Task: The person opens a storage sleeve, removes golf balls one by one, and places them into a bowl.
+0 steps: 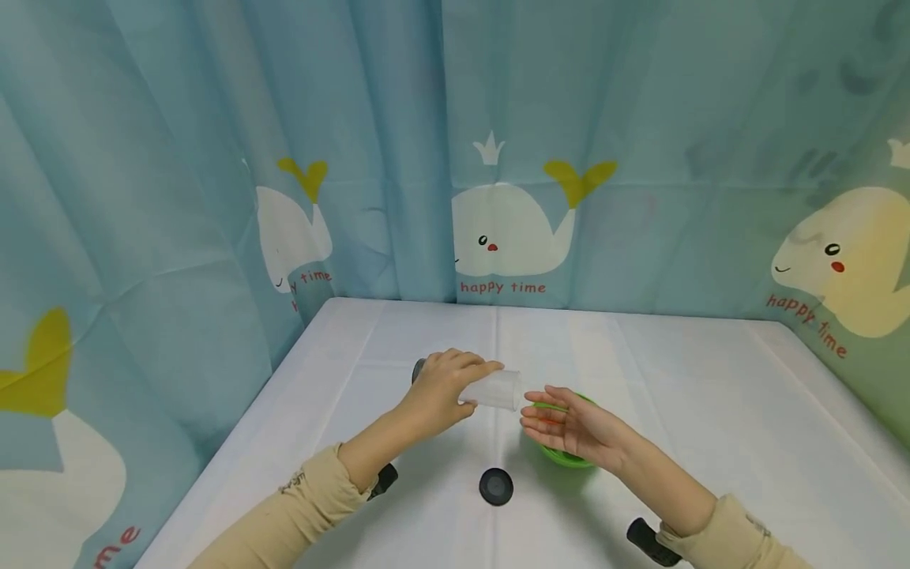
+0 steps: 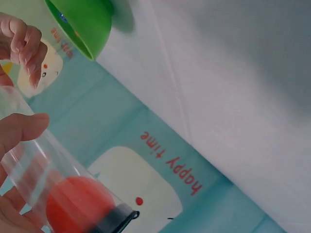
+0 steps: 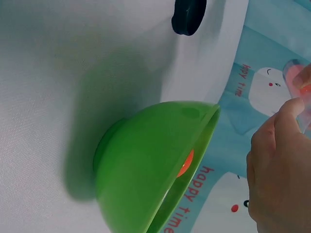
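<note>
My left hand (image 1: 435,399) grips a clear plastic tube (image 1: 496,389), tipped nearly level with its rim toward the right hand. A red ball (image 2: 75,200) lies inside, by the tube's black base (image 2: 112,219). Beyond the rim, my right hand (image 1: 577,427) is held over the green bowl (image 1: 569,461), fingers loosely extended and holding nothing. Part of the bowl is hidden behind that hand. Inside the bowl an orange-red round thing (image 3: 186,164) shows past the edge, and a bit of blue (image 2: 63,17) appears in the left wrist view.
A round black lid (image 1: 496,487) lies on the white tablecloth (image 1: 697,411), nearer than the bowl. Black devices (image 1: 650,542) sit beside both cuffs. Behind the table hangs a blue curtain (image 1: 398,118) printed with whales.
</note>
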Motion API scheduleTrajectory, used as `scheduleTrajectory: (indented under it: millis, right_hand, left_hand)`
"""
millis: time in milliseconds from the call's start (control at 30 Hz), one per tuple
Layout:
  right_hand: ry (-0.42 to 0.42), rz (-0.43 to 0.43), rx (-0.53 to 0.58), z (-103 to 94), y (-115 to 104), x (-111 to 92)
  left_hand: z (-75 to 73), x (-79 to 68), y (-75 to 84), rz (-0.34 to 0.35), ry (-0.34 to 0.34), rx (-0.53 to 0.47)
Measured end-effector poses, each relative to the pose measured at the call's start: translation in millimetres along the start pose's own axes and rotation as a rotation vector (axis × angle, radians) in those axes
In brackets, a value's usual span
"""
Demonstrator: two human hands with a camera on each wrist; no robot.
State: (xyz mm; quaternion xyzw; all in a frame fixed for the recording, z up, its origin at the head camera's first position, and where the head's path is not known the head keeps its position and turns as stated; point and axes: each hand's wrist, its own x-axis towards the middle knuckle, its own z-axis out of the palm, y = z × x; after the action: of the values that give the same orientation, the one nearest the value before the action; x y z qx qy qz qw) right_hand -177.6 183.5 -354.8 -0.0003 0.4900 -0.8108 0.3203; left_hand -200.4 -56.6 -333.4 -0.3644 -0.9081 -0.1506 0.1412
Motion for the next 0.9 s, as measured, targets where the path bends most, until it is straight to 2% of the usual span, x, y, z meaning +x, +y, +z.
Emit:
scheduleTrajectory:
  millis: [400,733,900]
  right_hand:
    - [-0.015,-0.008,0.035,7.3,0,0]
    - [-0.048,-0.021,0.065,11.5,0,3]
    - [-0.016,-0.020,0.073,13.6,1,4]
  left_hand:
    - [-4.9,7.3,5.1,0.039,-0.001,0.123]
    - [-7.8,10.1,6.9,0.068,0.013,0.132]
    - [-7.3,11.2,7.1,0.084,0.030,0.167]
